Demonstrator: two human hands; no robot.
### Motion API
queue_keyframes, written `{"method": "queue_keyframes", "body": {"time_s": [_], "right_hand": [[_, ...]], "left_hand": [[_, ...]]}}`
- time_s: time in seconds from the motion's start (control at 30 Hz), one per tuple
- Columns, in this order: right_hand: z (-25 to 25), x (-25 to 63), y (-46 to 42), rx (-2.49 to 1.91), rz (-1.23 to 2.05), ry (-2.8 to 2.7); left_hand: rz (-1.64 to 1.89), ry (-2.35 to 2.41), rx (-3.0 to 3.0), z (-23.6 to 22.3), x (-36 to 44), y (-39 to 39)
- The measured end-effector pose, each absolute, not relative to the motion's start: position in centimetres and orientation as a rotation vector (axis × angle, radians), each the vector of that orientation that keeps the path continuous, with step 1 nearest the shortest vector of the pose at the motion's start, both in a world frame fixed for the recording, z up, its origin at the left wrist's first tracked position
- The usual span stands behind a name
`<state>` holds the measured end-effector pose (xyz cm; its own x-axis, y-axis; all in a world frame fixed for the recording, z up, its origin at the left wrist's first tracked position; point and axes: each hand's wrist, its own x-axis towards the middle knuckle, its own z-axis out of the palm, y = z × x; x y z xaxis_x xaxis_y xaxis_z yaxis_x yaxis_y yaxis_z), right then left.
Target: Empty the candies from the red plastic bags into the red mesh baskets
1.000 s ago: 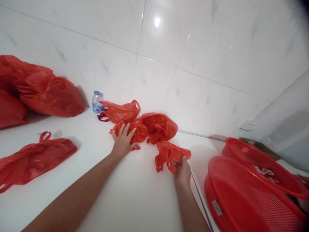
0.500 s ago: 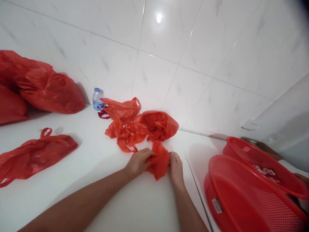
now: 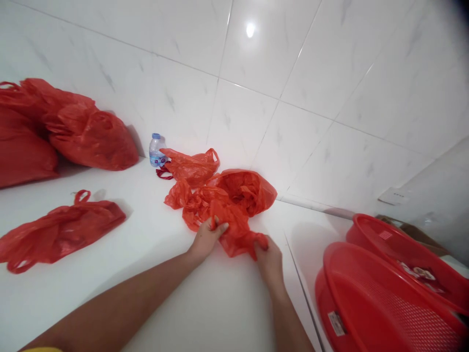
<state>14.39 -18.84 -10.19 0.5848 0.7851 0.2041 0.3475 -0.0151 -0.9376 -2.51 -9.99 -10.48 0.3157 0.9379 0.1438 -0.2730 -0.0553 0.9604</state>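
Between my hands a red plastic bag (image 3: 235, 232) is stretched out above the white table (image 3: 208, 298). My left hand (image 3: 207, 238) pinches its left side between thumb and fingers. The bag's right end is gripped by my right hand (image 3: 269, 259), with a bit of plastic poking out over the thumb. Just behind it lie more crumpled red bags: a gaping one (image 3: 262, 193), a bunched one (image 3: 178, 194) and one with a loop handle (image 3: 192, 166). Part of these is hidden by the held bag.
A small water bottle (image 3: 157, 151) stands by the tiled wall (image 3: 183, 98). At far left sit bulging red bags (image 3: 98, 142), with a flatter red bag (image 3: 66, 232) in front. Two red perforated baskets (image 3: 361, 288) occupy the right side, beyond a seam in the table.
My hands have moved apart, spreading the held bag wider from a crumpled bunch. The view has shifted slightly, so everything appears a little further right.
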Motion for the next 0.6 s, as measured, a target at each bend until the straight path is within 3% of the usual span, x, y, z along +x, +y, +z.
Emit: {"method": "queue_keyframes", "body": {"time_s": [0.13,0.33,0.6], "right_hand": [[-11.2,18.9,-19.0,-1.407,0.337,-0.512],[-12.3,21.8,-18.9,-1.171,0.474,-0.321],[-11.2,23.3,-19.2,-1.061,0.817,-0.344]], "left_hand": [[1.129,0.638,0.978,-10.8,-3.2,-8.5],[1.109,0.609,0.945,-10.5,-3.6,-8.3],[0.642,0.436,0.828,-8.4,-4.7,-8.9]]}}
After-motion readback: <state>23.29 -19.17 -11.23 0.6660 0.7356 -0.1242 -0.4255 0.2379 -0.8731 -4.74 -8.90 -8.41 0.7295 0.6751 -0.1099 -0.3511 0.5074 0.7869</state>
